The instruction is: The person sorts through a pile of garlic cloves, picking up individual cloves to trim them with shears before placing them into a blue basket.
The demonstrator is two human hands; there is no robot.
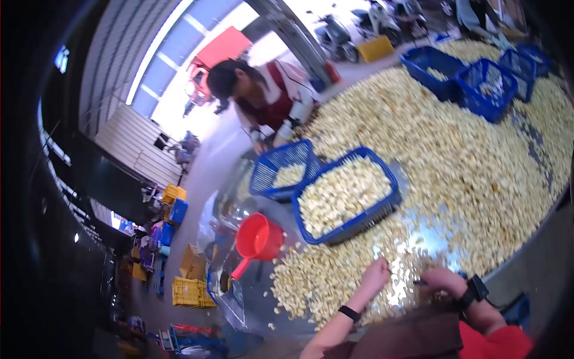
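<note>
My left hand (375, 275) is closed, its fingers pinched together low over the pale peeled garlic cloves (335, 281) near the table's front edge. Whatever it may hold is too small to make out. To its right, my right hand (442, 280) has its fingers curled round a small dark object (420, 282), perhaps a tool; its kind is not clear. Bare shiny metal (399, 293) shows between the two hands. Beyond them stands a blue plastic basket (382, 206) heaped with cloves.
A red dipper (260, 236) lies left of the cloves. Another blue basket (278, 188), partly filled, stands before a co-worker (263, 99) leaning over the table. Several blue baskets (427, 60) sit on the large clove pile (454, 155) at the back right. Yellow crates (191, 293) stand on the floor.
</note>
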